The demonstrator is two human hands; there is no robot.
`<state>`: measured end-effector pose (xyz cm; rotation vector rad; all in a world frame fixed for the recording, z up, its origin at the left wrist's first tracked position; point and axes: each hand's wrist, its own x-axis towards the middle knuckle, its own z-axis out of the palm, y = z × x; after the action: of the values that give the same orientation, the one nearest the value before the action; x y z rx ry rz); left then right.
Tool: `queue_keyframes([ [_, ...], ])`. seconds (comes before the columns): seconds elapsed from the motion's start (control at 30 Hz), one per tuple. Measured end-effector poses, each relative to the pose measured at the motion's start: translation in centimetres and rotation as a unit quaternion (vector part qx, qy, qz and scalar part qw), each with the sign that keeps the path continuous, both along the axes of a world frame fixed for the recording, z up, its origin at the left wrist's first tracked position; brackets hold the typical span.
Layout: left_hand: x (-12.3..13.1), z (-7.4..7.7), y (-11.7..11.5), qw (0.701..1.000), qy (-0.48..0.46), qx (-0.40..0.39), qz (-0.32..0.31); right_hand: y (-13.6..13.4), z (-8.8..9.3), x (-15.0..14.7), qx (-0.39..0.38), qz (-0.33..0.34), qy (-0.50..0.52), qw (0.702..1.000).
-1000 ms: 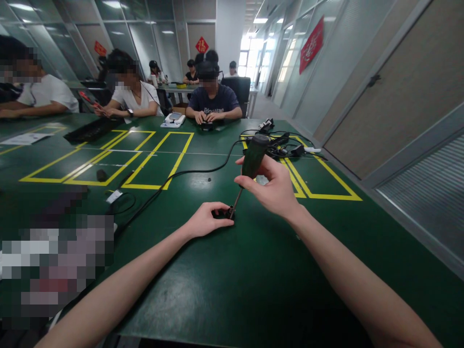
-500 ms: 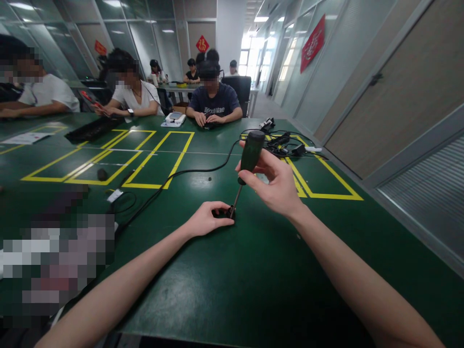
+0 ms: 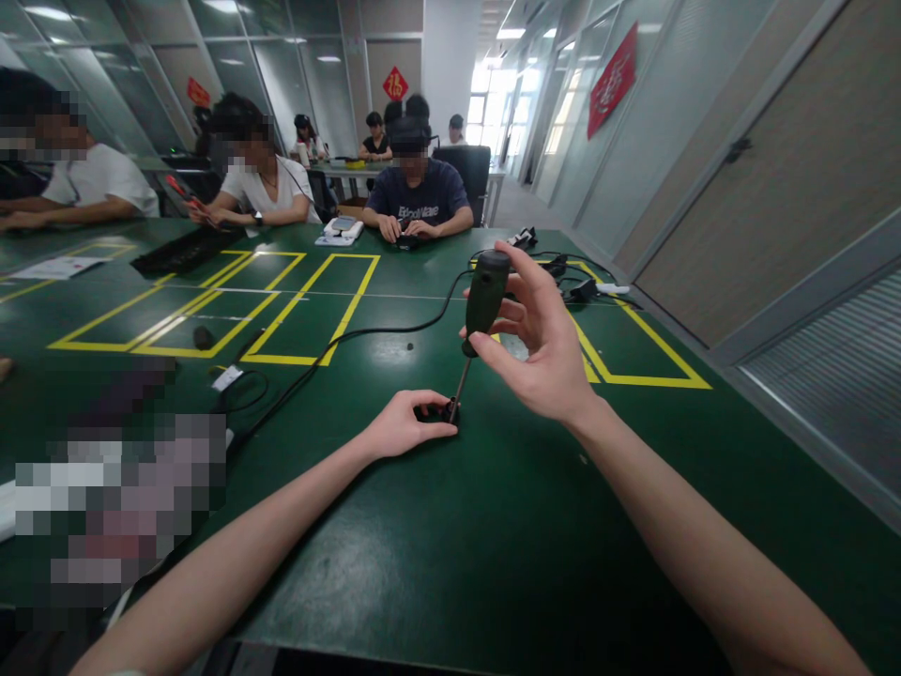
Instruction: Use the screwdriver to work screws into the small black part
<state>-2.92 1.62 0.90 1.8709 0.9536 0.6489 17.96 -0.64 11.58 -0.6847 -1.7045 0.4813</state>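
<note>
My right hand grips a screwdriver by its dark green handle, thumb and fingers wrapped round it, the handle nearly upright. The thin metal shaft runs down and left to a small black part on the green table. My left hand is curled around that part, fingers closed on it and pinning it to the tabletop. Most of the part is hidden under those fingers.
A black cable crosses the table toward a tangle of cables and adapters at the far right. Yellow tape rectangles mark the surface. Several seated people work at the far side, one in a dark shirt opposite.
My right hand has turned on the screwdriver handle and risen slightly, the fingers shifting their hold and the handle standing more upright. My left hand has stayed on the black part.
</note>
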Motion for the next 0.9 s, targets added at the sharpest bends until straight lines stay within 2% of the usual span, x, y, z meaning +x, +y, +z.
queue_keyframes([
  [0.1, 0.1, -0.1, 0.0, 1.0, 0.001, -0.001, 0.005, 0.3, -0.1, 0.0, 0.025, -0.027, 0.0, 0.999],
  [0.3, 0.0, 0.1, -0.1, 1.0, -0.001, -0.004, 0.006, 0.4, -0.1, 0.0, 0.005, -0.054, 0.006, 0.998],
  [0.53, 0.0, 0.3, -0.2, 1.0, -0.007, -0.005, 0.002, -0.3, 0.3, -0.1, 0.024, 0.007, 0.013, 1.0],
  [0.73, 0.0, 0.0, -0.1, 1.0, -0.007, -0.002, 0.006, -0.1, 0.3, 0.2, 0.1, -0.083, -0.016, 0.991],
  [0.9, 0.0, 0.0, -0.1, 1.0, -0.003, -0.003, 0.008, -0.6, 0.7, 0.0, 0.08, -0.056, -0.029, 0.995],
])
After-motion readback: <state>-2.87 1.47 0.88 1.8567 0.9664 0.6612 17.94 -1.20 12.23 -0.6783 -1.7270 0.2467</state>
